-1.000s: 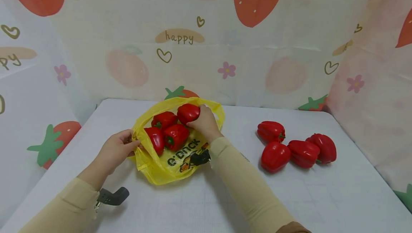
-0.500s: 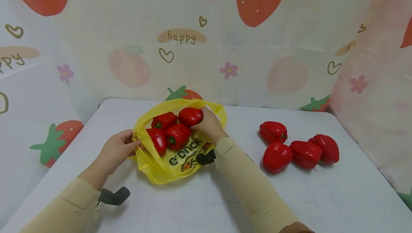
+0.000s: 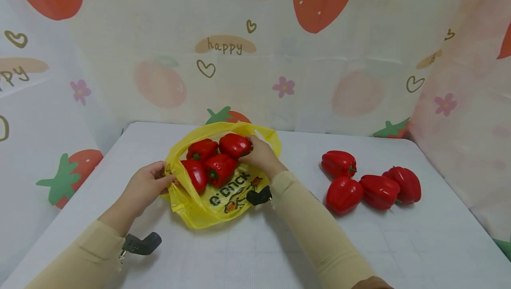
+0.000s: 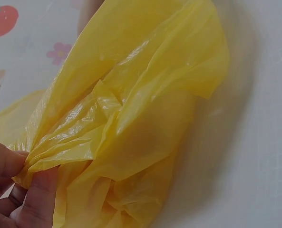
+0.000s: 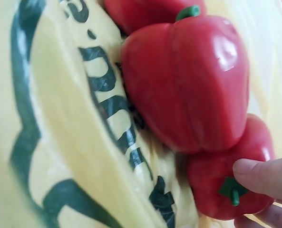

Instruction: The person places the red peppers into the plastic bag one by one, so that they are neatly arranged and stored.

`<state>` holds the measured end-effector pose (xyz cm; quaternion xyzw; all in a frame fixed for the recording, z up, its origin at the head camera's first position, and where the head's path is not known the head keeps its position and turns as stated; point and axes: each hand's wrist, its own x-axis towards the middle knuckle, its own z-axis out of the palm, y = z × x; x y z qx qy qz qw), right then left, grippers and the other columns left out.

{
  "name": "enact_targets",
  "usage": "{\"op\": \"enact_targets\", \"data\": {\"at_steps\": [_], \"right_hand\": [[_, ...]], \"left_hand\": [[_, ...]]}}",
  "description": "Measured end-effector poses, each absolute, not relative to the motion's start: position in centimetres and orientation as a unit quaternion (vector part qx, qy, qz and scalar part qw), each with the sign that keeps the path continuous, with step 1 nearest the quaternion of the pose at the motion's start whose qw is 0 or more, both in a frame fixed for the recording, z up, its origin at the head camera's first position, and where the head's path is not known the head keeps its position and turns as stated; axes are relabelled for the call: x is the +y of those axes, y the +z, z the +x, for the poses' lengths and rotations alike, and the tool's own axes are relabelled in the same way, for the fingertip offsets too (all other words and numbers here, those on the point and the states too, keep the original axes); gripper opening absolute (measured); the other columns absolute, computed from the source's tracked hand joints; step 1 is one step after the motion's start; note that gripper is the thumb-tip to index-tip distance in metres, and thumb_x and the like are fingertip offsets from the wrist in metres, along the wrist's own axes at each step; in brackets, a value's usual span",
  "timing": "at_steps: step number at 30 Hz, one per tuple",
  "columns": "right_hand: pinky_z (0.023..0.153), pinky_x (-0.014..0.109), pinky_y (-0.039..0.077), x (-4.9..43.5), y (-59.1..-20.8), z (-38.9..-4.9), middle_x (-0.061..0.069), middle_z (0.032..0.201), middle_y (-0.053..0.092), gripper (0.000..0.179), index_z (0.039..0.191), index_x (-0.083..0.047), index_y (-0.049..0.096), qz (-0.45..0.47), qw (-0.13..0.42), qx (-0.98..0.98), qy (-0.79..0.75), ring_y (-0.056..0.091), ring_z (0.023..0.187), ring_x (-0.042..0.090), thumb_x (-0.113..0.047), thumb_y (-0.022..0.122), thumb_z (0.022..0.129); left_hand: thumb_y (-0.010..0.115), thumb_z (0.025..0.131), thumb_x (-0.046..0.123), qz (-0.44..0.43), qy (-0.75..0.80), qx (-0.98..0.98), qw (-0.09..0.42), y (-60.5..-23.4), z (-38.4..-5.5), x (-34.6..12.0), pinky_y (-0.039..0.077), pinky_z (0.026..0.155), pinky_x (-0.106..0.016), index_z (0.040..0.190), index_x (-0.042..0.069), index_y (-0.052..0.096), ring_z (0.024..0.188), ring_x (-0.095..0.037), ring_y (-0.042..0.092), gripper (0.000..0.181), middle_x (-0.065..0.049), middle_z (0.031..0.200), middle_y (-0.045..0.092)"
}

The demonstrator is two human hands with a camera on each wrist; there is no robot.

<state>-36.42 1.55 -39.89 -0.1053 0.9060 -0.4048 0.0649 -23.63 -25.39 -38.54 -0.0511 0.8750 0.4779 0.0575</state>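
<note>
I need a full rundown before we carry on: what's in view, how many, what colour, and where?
Bagged peppers: four visible, red, in the bag's open mouth
Loose peppers: four, red, grouped on the table right of the bag
Plastic bag: one, yellow with black lettering, on the table between the arms
Table: one, white, beneath everything
Backdrop: pale, printed with strawberries, hearts and flowers, behind and beside the table
Wrist attachments: two, dark, one at each wrist
Sleeves: two, beige, on both forearms
Left hand: one, bare, pinching the bag's left edge
Right hand: one, bare, gripping the back-right bagged pepper
</note>
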Motion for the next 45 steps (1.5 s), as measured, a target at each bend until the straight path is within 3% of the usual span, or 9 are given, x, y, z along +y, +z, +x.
{"op": "enact_targets", "data": {"at_steps": [9, 21, 45], "right_hand": [[0.099, 0.036, 0.041, 2.8, -39.2, -36.2, 0.004, 0.138, 0.043, 0.069, 0.137, -0.013, 0.038, -0.098, 0.079, 0.882, -0.454, 0.043, 0.125, 0.022, -0.015, 0.072, 0.078], [0.098, 0.038, 0.041, 5.2, -37.1, -35.1, 0.001, 0.131, 0.049, 0.06, 0.132, -0.015, 0.046, -0.1, 0.085, 0.861, -0.492, 0.046, 0.121, 0.019, -0.018, 0.072, 0.078], [0.093, 0.037, 0.045, 11.0, -32.8, -31.7, 0.003, 0.131, 0.049, 0.058, 0.131, -0.02, 0.046, -0.132, 0.089, 0.862, -0.482, 0.047, 0.12, 0.02, -0.021, 0.071, 0.079]], "left_hand": [[0.054, 0.092, 0.024, -0.049, 0.478, 0.875, 0.061, -38.4, -23.5, -25.3, 0.052, 0.08, -0.031, 0.12, 0.006, 0.05, 0.097, -0.025, 0.054, 0.034, -0.014, 0.114, 0.053], [0.054, 0.092, 0.026, -0.051, 0.476, 0.876, 0.062, -38.4, -23.5, -25.2, 0.052, 0.08, -0.031, 0.12, 0.006, 0.049, 0.097, -0.024, 0.054, 0.035, -0.014, 0.114, 0.052], [0.054, 0.092, 0.025, -0.044, 0.48, 0.874, 0.062, -38.0, -23.2, -24.8, 0.052, 0.081, -0.03, 0.119, 0.004, 0.05, 0.096, -0.024, 0.053, 0.034, -0.014, 0.112, 0.053]]}}
